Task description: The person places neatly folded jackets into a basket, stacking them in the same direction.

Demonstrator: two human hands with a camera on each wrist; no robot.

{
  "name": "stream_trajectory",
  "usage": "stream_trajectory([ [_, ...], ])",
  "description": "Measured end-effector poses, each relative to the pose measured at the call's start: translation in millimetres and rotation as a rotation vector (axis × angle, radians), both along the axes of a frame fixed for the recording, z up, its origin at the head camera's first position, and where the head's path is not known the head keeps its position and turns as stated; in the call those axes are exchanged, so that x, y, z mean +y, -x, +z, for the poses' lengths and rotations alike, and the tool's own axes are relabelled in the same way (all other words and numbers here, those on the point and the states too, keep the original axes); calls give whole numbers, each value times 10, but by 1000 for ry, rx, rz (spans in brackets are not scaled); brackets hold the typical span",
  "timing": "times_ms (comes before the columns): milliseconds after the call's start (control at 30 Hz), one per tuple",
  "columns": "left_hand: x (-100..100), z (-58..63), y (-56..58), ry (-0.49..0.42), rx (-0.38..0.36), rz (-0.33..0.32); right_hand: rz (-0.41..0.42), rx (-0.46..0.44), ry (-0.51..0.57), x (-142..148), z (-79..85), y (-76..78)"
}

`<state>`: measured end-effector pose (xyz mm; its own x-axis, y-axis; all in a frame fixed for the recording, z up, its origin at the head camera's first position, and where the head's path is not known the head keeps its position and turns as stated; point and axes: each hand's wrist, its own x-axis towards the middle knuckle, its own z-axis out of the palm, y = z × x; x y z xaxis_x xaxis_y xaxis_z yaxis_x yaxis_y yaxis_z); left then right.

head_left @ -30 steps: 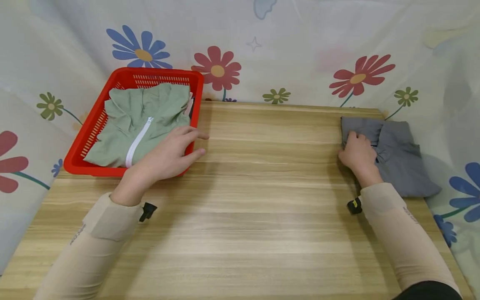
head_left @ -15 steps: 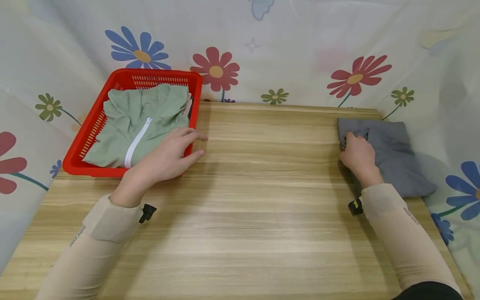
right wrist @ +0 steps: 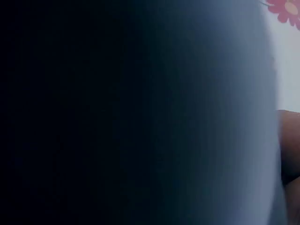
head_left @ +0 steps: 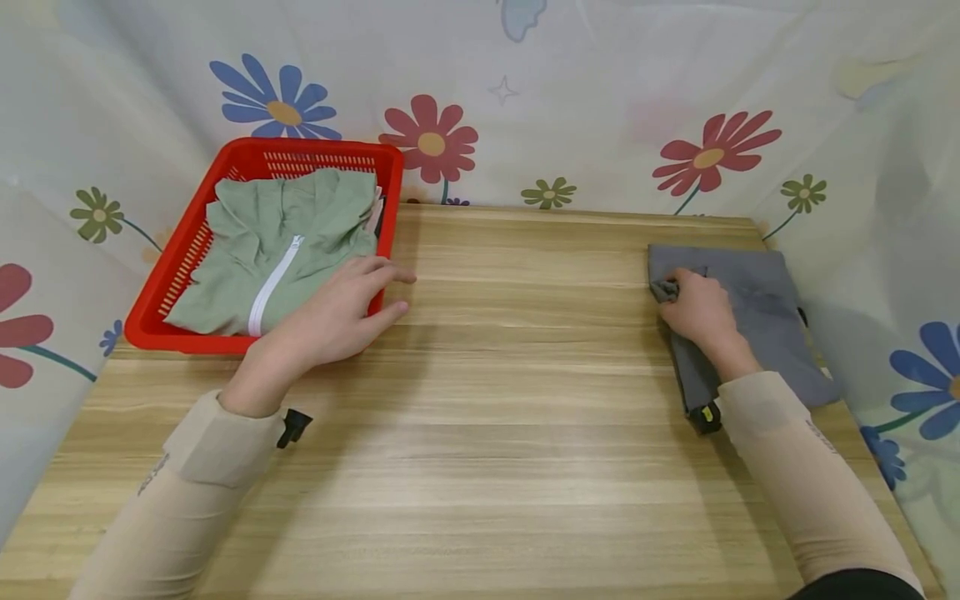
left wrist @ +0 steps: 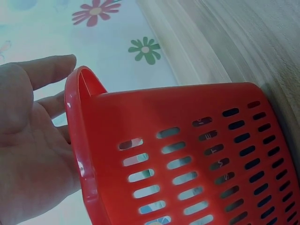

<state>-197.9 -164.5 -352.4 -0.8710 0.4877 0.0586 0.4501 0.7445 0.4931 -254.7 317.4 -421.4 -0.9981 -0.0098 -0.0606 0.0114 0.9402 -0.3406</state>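
Observation:
At the right of the head view, my right hand grips the left side of a folded grey garment, bunching the cloth at its fingers. The same cloth blocks most of the right wrist view, with a bit of the hand at its right edge. My left hand is over the near right corner of a red plastic basket, its fingers extended and holding nothing. In the left wrist view, that hand is beside the rim of the slotted basket; I cannot tell whether they touch. A light green garment with a white zipper lies inside.
Pink and dark cloth edges show beneath the green garment in the basket. The wooden table spans the space between basket and grey garment. A flower-printed curtain hangs behind the table and along both sides.
My right hand has shifted left with the grey garment, which has been drawn left and slightly nearer. Its grip moved toward the garment's left edge. My left hand and the basket have stayed put.

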Motion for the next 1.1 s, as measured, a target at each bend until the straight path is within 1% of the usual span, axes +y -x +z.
stream_trajectory([
  [300, 63, 21, -41, 30, 15, 1, 57, -28, 44, -208, 6, 8],
  [400, 90, 22, -53, 27, 4, -8, 69, -39, 51, -273, 9, 18],
  [633, 143, 8, -69, 9, -27, -53, 90, -90, 68, -405, 34, 41],
  [800, 175, -3, -83, 5, -40, -60, 108, -125, 83, -474, 55, 64],
  [867, 190, -6, -87, 0, -41, -65, 113, -139, 101, -502, 55, 69],
  [967, 214, -21, -87, -1, -37, -72, 118, -182, 145, -537, 63, 60],
  [1100, 247, -35, -90, -9, -44, -83, 129, -230, 215, -574, 106, 29],
])
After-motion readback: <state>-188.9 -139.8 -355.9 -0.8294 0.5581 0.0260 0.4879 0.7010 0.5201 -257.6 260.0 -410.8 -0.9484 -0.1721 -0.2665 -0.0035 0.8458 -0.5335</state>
